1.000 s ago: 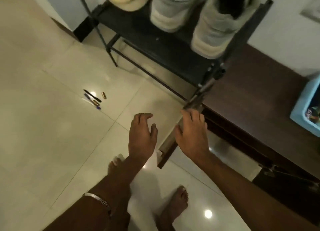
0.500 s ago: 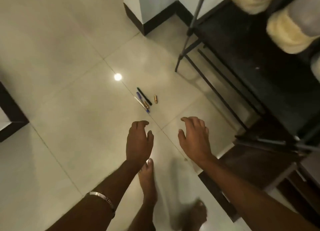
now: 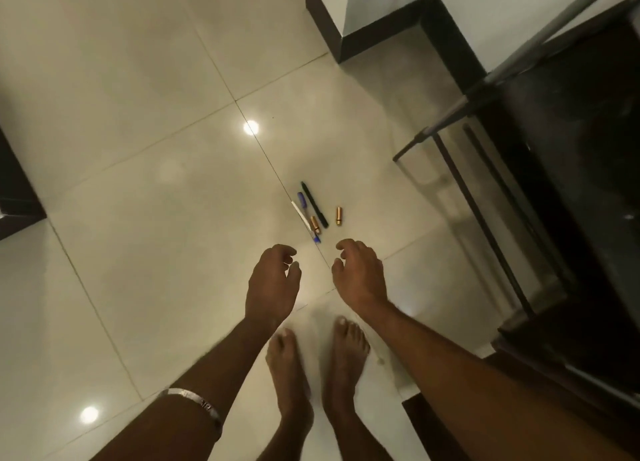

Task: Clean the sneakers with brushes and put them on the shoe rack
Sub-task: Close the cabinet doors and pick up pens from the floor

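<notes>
Grip: neither hand holds anything.
Left hand [image 3: 272, 284]: held out palm down above the floor, fingers loosely curled, thumb apart from them.
Right hand [image 3: 360, 277]: beside the left, also palm down and empty, fingers bent in a relaxed curve.
Sneakers: out of sight in the head view.
Shoe rack [image 3: 561, 121]: at the right edge, a dark shelf on a grey metal frame with thin black rails below; what rests on it cannot be seen.
Floor [image 3: 138, 149]: pale glossy tiles with bright ceiling-light reflections.
Small items: a black pen [image 3: 314, 204], a blue-and-white pen [image 3: 304, 220] and two small gold cylinders [image 3: 338, 216] lie together just beyond the fingertips.
Bangle [image 3: 194, 401]: a silver band on the left forearm.
Bare feet [image 3: 318, 363]: side by side below the hands.
</notes>
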